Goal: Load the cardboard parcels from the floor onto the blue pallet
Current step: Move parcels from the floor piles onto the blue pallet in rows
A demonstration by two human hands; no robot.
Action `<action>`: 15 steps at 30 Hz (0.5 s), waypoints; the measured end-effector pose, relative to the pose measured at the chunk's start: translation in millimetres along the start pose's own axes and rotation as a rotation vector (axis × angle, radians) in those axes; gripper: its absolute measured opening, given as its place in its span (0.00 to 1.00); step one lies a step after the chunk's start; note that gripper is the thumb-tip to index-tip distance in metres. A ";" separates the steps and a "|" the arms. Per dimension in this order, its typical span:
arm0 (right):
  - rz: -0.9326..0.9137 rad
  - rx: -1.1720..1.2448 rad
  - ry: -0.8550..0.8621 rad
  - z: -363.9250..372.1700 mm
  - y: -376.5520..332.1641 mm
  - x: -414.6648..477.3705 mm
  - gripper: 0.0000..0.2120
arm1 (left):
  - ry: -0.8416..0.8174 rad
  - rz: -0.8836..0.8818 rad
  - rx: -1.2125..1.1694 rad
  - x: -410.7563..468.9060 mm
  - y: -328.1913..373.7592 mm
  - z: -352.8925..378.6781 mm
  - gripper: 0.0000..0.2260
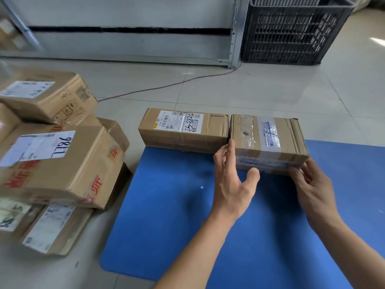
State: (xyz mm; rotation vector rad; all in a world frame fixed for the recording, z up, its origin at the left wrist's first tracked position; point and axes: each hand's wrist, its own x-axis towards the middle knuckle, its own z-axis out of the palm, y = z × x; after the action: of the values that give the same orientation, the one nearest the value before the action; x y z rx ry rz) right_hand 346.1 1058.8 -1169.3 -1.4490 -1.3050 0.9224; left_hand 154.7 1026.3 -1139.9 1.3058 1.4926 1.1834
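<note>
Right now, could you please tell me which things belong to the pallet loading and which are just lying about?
Job: blue pallet, taped parcel, labelled parcel, floor parcels, left hand, right hand.
Lying about: black crate, red cord, shelf frame.

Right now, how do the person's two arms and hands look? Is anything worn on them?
Both are bare. The left hand and the right hand show no glove and no ring on the fingers in view. The left forearm and the right forearm carry no sleeve, watch or band down to the picture's edge.
</note>
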 end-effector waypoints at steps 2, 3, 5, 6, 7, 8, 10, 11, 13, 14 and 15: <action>0.001 0.001 0.000 0.6 -0.5 -0.3 0.18 | 0.002 0.000 0.004 0.5 0.8 0.2 0.36; 0.001 0.005 -0.001 1.0 -0.7 -0.7 0.18 | 0.005 0.000 0.007 0.3 1.1 0.1 0.36; 0.002 0.005 -0.006 1.7 -1.9 -0.8 0.19 | 0.008 0.000 0.008 0.4 1.9 -0.3 0.36; 0.003 0.004 -0.009 1.7 -2.4 -0.5 0.19 | 0.006 -0.003 0.006 0.5 2.1 -0.4 0.36; 0.004 0.004 -0.009 1.8 -2.6 -0.2 0.19 | 0.005 -0.007 0.005 0.8 2.4 -0.4 0.36; 0.005 0.001 -0.006 1.7 -2.5 -0.2 0.18 | 0.004 -0.011 0.006 1.3 2.7 -0.5 0.36; 0.011 -0.013 0.002 1.6 -1.4 0.6 0.18 | 0.009 -0.015 0.009 2.1 3.2 -0.1 0.36; 0.015 -0.018 0.004 1.5 -0.3 1.4 0.18 | 0.014 -0.017 0.009 2.5 3.7 0.2 0.36; 0.024 -0.028 0.005 1.6 1.7 3.0 0.18 | 0.018 -0.022 0.007 2.4 5.7 0.5 0.36; 0.028 -0.031 0.005 1.4 2.8 3.7 0.17 | 0.020 -0.025 0.007 2.1 6.7 0.8 0.36; 0.031 -0.031 0.003 1.4 3.8 4.6 0.17 | 0.022 -0.028 0.007 1.9 7.4 1.1 0.36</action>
State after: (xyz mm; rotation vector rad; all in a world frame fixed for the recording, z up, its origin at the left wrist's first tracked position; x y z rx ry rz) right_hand 346.5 1063.6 -1173.0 -1.4981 -1.3032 0.9233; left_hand 157.2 1028.6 -1133.0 1.2766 1.5273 1.1797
